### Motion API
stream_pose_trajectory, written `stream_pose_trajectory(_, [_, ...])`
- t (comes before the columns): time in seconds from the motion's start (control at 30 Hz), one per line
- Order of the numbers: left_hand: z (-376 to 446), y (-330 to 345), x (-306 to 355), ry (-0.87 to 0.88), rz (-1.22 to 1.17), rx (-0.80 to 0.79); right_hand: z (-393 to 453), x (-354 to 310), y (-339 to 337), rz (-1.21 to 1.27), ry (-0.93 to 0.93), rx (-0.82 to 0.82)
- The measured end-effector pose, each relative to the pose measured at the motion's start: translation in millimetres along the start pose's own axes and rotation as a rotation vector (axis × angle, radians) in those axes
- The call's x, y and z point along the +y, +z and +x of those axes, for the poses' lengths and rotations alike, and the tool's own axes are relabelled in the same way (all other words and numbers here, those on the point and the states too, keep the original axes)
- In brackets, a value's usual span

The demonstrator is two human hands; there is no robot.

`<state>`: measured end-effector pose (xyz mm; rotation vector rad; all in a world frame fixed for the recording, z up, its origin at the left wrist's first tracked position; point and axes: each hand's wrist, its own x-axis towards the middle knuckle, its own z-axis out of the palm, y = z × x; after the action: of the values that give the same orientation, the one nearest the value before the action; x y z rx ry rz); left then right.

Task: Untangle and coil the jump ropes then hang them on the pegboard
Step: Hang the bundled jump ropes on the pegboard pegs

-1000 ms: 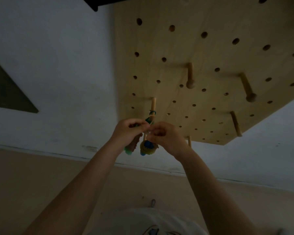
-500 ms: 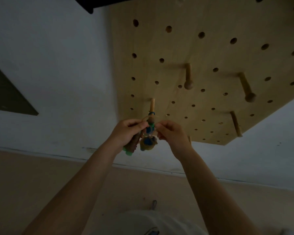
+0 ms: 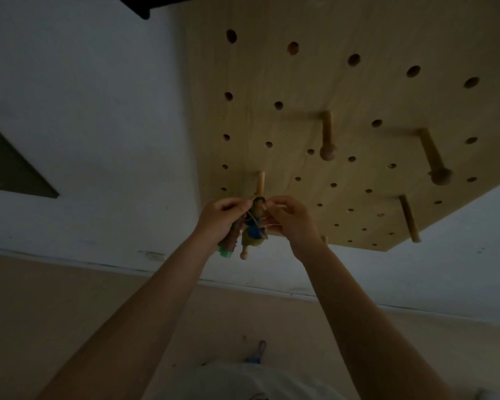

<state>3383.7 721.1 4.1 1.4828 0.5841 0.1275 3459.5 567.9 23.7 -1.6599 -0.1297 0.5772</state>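
Note:
A wooden pegboard [image 3: 344, 90] with many holes hangs on the wall above me. A coiled jump rope [image 3: 253, 230], blue and yellow with green-tipped handles, hangs at a wooden peg [image 3: 259, 183] at the board's lower left. My left hand [image 3: 220, 220] grips the rope's handles just left of the peg. My right hand [image 3: 290, 219] pinches a thin strand of the rope on the right side. The dim light hides how the rope sits on the peg.
Three more wooden pegs stick out of the board: one in the middle [image 3: 327, 138], one at the right [image 3: 435, 158], one at the lower right [image 3: 409, 219]. A white wall [image 3: 84, 111] surrounds the board. Another rope bit [image 3: 259, 352] lies on the floor below.
Both hands have spread slightly apart around the peg, and the rope bundle now hangs lower between them, with a wooden knob showing beneath it.

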Motion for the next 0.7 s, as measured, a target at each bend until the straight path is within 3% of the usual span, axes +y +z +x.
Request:
stream_pose_trajectory(0.2, [2.8, 3.1, -2.7, -0.005, -0.046, -0.021, 3.9, 0.9, 7.7, 0.082, 0.012, 0.035])
stream_pose_trajectory(0.57, [23.8, 10.4, 11.4, 0.075, -0.033, 0.051, 29.2, -10.0, 12.3, -0.016, -0.115, 0.104])
stream_pose_trajectory(0.7, [22.6, 5.3, 15.9, 0.088, -0.062, 0.005, 32.2, -13.3, 10.3, -0.067, -0.123, 0.091])
